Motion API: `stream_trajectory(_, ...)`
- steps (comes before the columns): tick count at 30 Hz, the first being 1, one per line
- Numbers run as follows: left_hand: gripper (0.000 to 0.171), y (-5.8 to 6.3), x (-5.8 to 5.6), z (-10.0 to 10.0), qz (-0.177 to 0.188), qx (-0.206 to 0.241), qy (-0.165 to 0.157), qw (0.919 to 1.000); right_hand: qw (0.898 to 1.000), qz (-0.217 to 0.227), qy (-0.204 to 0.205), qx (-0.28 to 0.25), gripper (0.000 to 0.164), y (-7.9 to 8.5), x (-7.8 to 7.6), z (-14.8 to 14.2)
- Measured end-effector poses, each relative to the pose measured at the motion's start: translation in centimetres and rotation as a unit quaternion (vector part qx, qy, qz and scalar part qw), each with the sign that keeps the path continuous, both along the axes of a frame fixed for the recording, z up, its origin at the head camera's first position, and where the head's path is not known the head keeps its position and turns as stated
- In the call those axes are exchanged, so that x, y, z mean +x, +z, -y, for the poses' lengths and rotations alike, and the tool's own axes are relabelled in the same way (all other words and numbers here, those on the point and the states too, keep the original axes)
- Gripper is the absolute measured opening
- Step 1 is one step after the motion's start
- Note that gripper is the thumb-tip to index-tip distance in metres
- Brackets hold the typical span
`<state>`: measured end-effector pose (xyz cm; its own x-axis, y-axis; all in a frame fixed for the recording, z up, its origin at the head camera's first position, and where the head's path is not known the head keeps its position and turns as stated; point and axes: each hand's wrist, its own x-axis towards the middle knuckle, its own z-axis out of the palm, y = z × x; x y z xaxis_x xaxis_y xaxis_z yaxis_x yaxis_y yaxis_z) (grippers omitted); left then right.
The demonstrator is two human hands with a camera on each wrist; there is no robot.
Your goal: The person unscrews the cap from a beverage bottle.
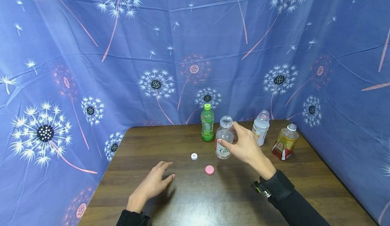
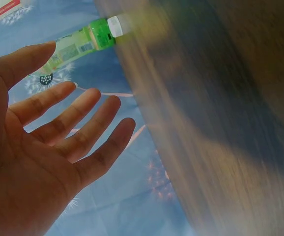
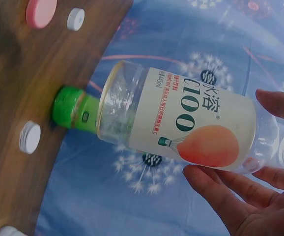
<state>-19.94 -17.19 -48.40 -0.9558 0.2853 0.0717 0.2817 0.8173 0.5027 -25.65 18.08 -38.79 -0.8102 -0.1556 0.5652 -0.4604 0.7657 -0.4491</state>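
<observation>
My right hand grips a clear plastic bottle by its upper part, thumb on one side and fingers on the other. The bottle is uncapped and roughly upright. Its white label, with "C100" and an orange balloon-like fruit, faces the right wrist view. My left hand hovers over the left part of the table with fingers spread and nothing in them. Between the hands lie a white cap and a pink cap. Another white cap shows in the right wrist view.
A green bottle with its cap on stands behind the held bottle. To the right are an uncapped white-labelled bottle and an uncapped bottle with a yellow and red label. The wooden table meets a blue dandelion-print cloth.
</observation>
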Motion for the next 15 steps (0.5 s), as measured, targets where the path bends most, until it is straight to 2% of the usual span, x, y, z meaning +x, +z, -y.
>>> stream_trajectory(6, 0.052, 0.3, -0.3, -0.6, -0.001, 0.017, -0.012, 0.9998, 0.997, 0.050, 0.048, -0.021, 0.047, -0.9, 2.0, 0.8)
stream_trajectory(11, 0.052, 0.7, -0.5, -1.1, -0.003, 0.024, -0.018, 0.9995, 0.993, 0.093, 0.065, -0.034, 0.048, -1.7, 3.7, 1.3)
stream_trajectory(15, 0.052, 0.9, -0.8, -1.5, -0.010, 0.019, -0.024, 0.9995, 0.991, 0.109, 0.069, -0.029, 0.050, -2.5, 4.7, 1.5)
